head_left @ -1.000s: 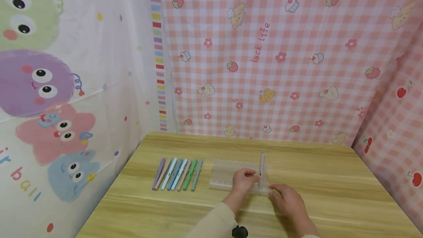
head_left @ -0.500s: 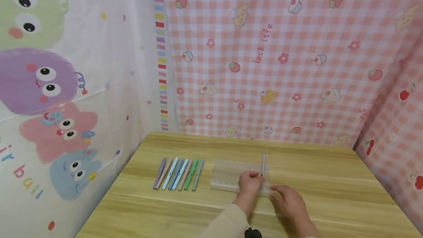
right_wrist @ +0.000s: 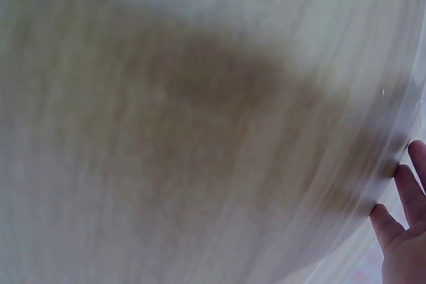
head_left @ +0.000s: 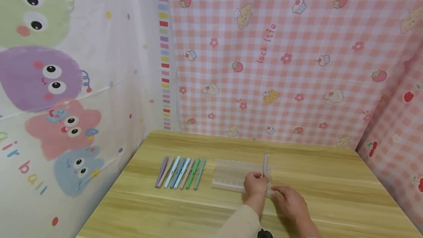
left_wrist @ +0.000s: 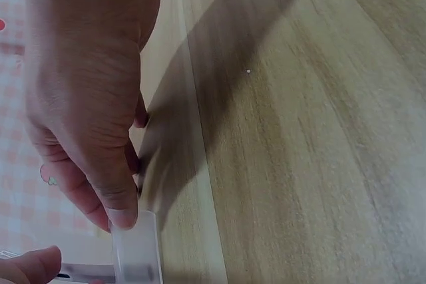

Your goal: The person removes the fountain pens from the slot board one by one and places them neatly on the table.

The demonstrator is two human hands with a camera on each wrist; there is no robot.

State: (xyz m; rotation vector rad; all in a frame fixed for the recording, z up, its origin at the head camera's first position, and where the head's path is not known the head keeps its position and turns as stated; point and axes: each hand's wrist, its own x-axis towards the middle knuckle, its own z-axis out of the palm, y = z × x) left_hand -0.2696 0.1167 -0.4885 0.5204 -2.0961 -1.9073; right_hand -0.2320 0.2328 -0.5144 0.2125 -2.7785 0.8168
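In the head view a clear plastic pen tray (head_left: 228, 173) with a scalloped strip along its near side lies on the table. A pale mauve pen (head_left: 266, 162) lies across its right end. My left hand (head_left: 256, 186) holds this pen's lower part, which it hides from the head view. In the left wrist view a thumb (left_wrist: 33, 265) lies beside the pen's dark part. My right hand (head_left: 292, 203) pinches the tray's right end; its thumb presses the end piece (left_wrist: 138, 247) in the left wrist view. Fingers (right_wrist: 413, 194) show at the right wrist view's edge, mostly cut off.
Left of the tray, several pens (head_left: 180, 172) lie side by side in purple, beige, blue, green and grey-green. The wooden table (head_left: 155, 216) meets a pink checked cloth (head_left: 297, 113) at the back and a cartoon-print cloth (head_left: 122, 83) on the left.
My left hand has moved right along the tray, from beside the mauve pen to over its lower part. The right hand keeps its place at the tray's end. The head view has shifted slightly.
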